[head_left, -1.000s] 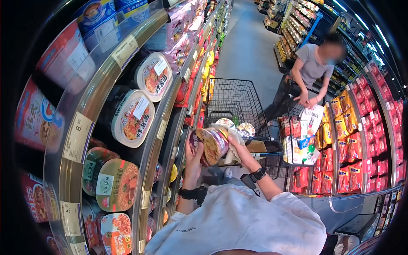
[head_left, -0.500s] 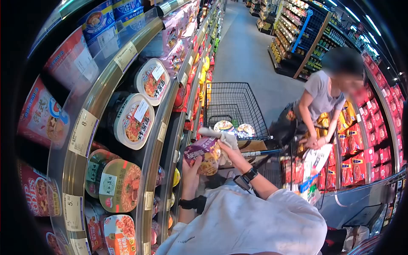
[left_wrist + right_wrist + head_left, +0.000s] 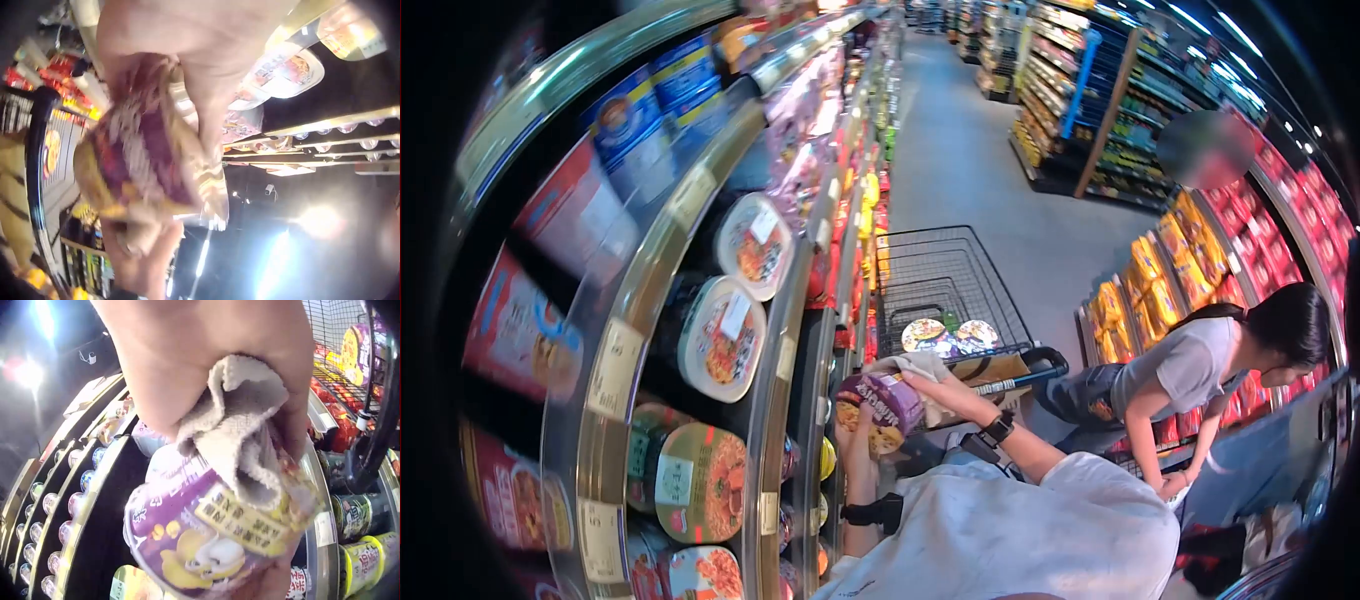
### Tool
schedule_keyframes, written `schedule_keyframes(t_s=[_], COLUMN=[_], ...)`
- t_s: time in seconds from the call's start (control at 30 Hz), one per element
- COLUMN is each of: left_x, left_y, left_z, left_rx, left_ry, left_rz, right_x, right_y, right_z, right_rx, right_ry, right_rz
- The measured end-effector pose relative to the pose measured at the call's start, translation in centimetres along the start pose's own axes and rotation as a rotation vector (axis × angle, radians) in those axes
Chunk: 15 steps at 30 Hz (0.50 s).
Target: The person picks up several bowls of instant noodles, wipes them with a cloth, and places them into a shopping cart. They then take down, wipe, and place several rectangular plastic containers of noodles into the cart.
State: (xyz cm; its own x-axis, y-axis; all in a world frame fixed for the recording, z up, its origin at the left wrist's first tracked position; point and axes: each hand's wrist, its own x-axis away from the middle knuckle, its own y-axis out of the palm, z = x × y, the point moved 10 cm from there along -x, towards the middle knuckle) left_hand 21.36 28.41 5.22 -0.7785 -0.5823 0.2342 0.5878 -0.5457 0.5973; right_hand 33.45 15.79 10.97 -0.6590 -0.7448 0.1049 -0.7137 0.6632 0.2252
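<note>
In the head view, a purple noodle tub is between both hands, in front of the lower shelf. My left hand grips its near left side. A grey-white cloth lies bunched under my right hand, against the tub's upper right side. The right wrist view shows the cloth pinched by the right hand over the purple and yellow tub. In the left wrist view the left hand holds the blurred tub.
A black wire cart with two round tubs stands ahead, its handle near my right arm. Shelves of noodle bowls line the left. A person leans over at the right, by shelves of yellow packs.
The tub has turned and sits lower in view, still in both hands with the cloth. The other person has come nearer on the right and bent down; the view has shifted.
</note>
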Motion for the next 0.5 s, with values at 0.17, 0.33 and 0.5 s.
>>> schedule_keyframes(t_s=[0.17, 0.33, 0.5], left_x=[0.0, -0.6, -2.2], left_y=[1.0, 3.8, 5.9], left_z=[-2.0, -1.7, -2.7], left_rx=[0.123, -0.454, -0.236], left_ry=[-0.138, -0.128, -0.157], left_rz=[-0.192, -0.509, -0.301], right_x=[0.9, 0.3, 2.0], right_y=[-1.9, -4.1, -6.6], right_z=[0.3, 2.3, 0.2], right_rx=[0.038, 0.128, 0.137], right_ry=[-0.088, 0.044, 0.211], right_rz=[0.123, -0.082, -0.073])
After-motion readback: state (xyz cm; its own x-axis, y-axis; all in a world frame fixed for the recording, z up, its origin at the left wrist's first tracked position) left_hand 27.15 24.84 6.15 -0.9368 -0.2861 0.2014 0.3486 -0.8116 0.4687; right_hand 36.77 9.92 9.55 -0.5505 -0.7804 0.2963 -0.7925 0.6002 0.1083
